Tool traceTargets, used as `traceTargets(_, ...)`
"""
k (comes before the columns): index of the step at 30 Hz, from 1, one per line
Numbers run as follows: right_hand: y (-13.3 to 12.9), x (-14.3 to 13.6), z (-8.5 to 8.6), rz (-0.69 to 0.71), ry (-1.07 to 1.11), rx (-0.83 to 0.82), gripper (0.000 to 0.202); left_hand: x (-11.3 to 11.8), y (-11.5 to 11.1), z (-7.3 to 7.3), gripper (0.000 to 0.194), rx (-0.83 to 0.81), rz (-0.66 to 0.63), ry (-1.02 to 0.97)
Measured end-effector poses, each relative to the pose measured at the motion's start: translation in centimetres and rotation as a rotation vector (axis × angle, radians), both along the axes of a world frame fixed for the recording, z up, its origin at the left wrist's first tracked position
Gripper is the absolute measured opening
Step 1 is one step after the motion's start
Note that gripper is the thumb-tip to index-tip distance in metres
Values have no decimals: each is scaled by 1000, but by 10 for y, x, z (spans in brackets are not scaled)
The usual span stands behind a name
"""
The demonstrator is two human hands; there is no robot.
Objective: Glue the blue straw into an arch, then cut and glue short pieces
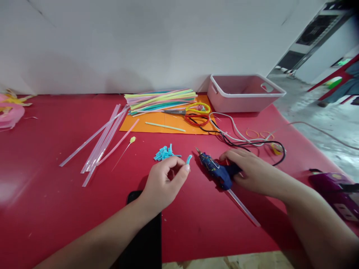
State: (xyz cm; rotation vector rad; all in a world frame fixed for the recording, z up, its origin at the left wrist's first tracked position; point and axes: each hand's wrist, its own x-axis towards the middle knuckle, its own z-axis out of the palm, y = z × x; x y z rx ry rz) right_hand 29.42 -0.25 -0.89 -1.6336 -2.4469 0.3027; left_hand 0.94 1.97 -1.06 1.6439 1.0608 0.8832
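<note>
Between thumb and forefinger, my left hand (165, 181) pinches a short piece of blue pipe cleaner (189, 159), its tip pointing up. Just behind that hand is a small pile of cut blue pipe cleaner pieces (164, 152), partly covered by the fingers. My right hand (249, 170) is closed round the handle of a dark blue hot glue gun (217, 170), which lies low over the red table with its nozzle aimed to the far left. A clear glue stick (244, 207) juts from the gun's back end.
Pipe cleaners (159, 100) and scissors (198, 112) lie on orange paper (165, 129) at the back. A pink bin (238, 101) stands behind the cables (241, 139). Spare glue sticks (105, 144) and a yellow-tipped wire (132, 140) lie left, a black phone-like object (144, 239) in front, a purple power strip (331, 190) right.
</note>
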Motion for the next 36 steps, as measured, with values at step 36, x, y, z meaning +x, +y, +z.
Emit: traceTargets(36, -2, -23, -8, 254, 535, 29, 17, -2, -2, 1, 23, -34, -57, -71)
